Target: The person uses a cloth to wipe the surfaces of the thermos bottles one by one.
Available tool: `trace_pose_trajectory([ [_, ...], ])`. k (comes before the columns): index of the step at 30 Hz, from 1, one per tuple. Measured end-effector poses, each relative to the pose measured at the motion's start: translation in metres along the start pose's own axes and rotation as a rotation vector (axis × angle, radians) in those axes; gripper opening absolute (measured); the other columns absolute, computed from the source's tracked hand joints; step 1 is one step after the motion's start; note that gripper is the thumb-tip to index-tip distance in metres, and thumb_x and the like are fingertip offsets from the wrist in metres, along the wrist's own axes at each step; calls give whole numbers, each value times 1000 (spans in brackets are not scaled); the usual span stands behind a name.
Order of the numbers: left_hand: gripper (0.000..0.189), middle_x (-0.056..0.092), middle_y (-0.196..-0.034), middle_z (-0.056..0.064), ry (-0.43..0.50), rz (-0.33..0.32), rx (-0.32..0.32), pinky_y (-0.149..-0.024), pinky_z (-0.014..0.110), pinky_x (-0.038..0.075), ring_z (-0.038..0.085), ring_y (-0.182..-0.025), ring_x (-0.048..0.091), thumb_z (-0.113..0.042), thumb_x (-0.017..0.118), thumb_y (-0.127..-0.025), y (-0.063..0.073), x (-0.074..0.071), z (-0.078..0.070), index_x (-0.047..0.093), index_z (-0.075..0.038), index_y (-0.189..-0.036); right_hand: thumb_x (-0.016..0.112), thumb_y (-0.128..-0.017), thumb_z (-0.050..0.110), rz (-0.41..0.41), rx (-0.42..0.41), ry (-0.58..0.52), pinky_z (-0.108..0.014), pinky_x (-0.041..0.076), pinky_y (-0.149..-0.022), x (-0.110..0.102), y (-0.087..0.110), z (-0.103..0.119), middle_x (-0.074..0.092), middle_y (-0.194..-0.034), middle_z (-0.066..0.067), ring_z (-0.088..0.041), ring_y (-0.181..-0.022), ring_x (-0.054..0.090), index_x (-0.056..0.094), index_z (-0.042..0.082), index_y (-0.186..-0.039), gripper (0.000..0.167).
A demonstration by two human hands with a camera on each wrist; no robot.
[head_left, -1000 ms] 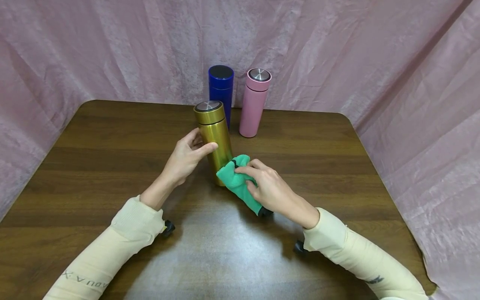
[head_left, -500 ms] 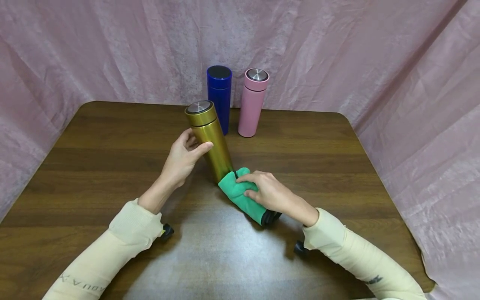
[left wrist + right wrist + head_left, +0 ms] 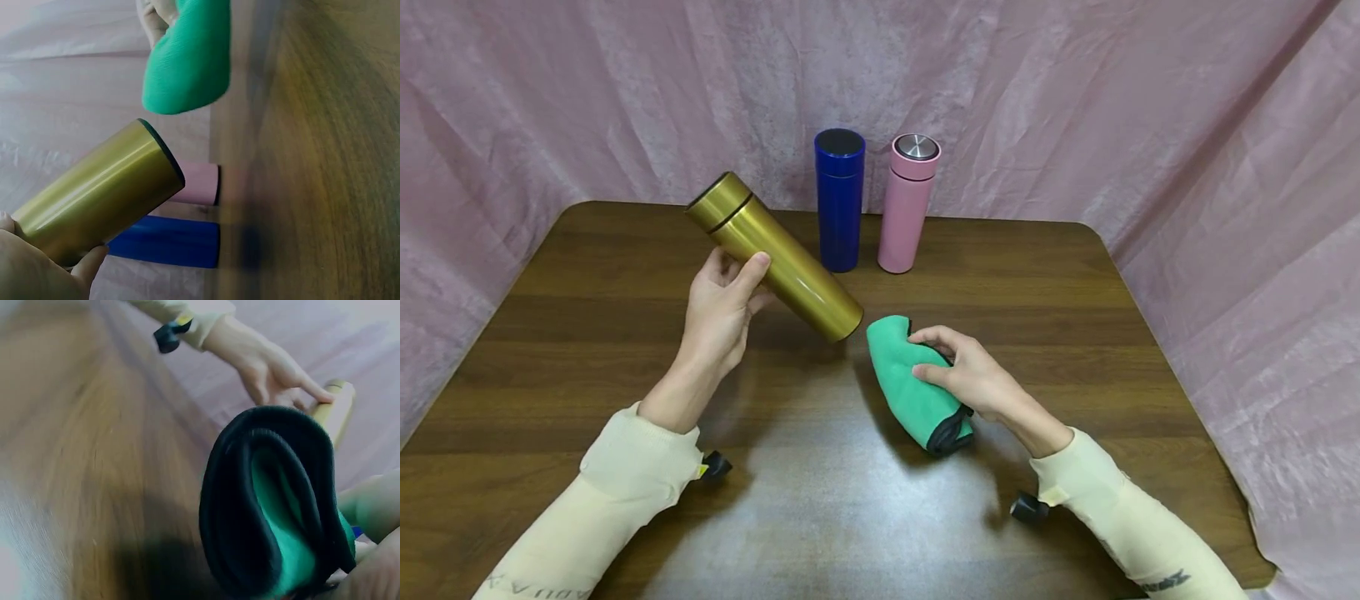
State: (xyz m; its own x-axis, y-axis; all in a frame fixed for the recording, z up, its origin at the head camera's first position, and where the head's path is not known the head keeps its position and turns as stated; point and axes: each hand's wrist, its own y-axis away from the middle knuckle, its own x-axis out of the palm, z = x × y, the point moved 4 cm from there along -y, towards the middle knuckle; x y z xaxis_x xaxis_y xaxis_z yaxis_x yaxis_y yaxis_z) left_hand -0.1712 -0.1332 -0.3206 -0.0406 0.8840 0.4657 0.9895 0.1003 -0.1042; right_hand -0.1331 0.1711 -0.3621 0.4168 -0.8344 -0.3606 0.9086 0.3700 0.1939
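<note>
My left hand (image 3: 718,312) grips a gold thermos bottle (image 3: 786,267) around its middle. The bottle is held tilted above the table, its lid end up to the left and its base down to the right. In the left wrist view the dark rim of its base (image 3: 164,153) faces the green cloth. My right hand (image 3: 973,375) holds the folded green cloth (image 3: 910,383) between thumb and fingers, a short gap right of the bottle's base. The cloth's black-edged folds (image 3: 269,506) face the right wrist camera.
A blue thermos bottle (image 3: 839,204) and a pink thermos bottle (image 3: 910,204) stand upright side by side near the back edge of the brown wooden table (image 3: 1037,283). Pink curtains (image 3: 1037,100) hang behind and at the sides.
The gold bottle has risen off the table, moved left and tilted much further over. The green cloth, earlier against the bottle's lower part, is now apart from it, a little to the right.
</note>
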Motion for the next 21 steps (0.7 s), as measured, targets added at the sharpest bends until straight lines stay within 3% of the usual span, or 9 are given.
trace_pose_trajectory([
  [2, 34, 58, -115, 8, 40, -18, -3, -77, 29, 60, 17, -96, 64, -12, 71, -99, 2, -3, -4, 54, -5, -129, 68, -98, 4, -48, 27, -139, -34, 55, -86, -2, 4, 0, 58, -137, -15, -25, -110, 59, 54, 4, -140, 44],
  [4, 35, 58, -114, 8, 72, -40, -9, -79, 31, 60, 17, -94, 65, -13, 72, -99, 4, -5, -8, 54, -5, -128, 66, -98, -1, -94, 4, -246, -31, 55, -83, -2, 7, 1, 58, -133, -15, -23, -107, 59, 50, 1, -139, 45],
  [10, 45, 57, -122, 7, 140, -92, -52, -89, 34, 59, 19, -103, 66, -21, 73, -98, 10, -9, -14, 46, -8, -133, 61, -93, -15, -179, -215, -471, -28, 55, -85, 5, 10, 9, 59, -124, -11, -20, -108, 59, 47, 2, -129, 42],
  [14, 46, 59, -118, 6, 179, -105, -85, -90, 35, 58, 20, -104, 64, -25, 72, -99, 14, -7, -15, 45, -10, -134, 62, -91, -18, -221, -327, -484, -26, 53, -89, 15, 8, 12, 59, -123, -10, -19, -112, 57, 48, 0, -126, 42],
  [21, 39, 63, -115, 4, 298, -92, -141, -90, 40, 59, 21, -106, 63, -26, 71, -100, 14, -1, -15, 50, -11, -130, 63, -89, -20, -294, -546, -388, -28, 48, -101, 35, 8, 21, 58, -127, -12, -23, -120, 55, 47, -10, -127, 42],
])
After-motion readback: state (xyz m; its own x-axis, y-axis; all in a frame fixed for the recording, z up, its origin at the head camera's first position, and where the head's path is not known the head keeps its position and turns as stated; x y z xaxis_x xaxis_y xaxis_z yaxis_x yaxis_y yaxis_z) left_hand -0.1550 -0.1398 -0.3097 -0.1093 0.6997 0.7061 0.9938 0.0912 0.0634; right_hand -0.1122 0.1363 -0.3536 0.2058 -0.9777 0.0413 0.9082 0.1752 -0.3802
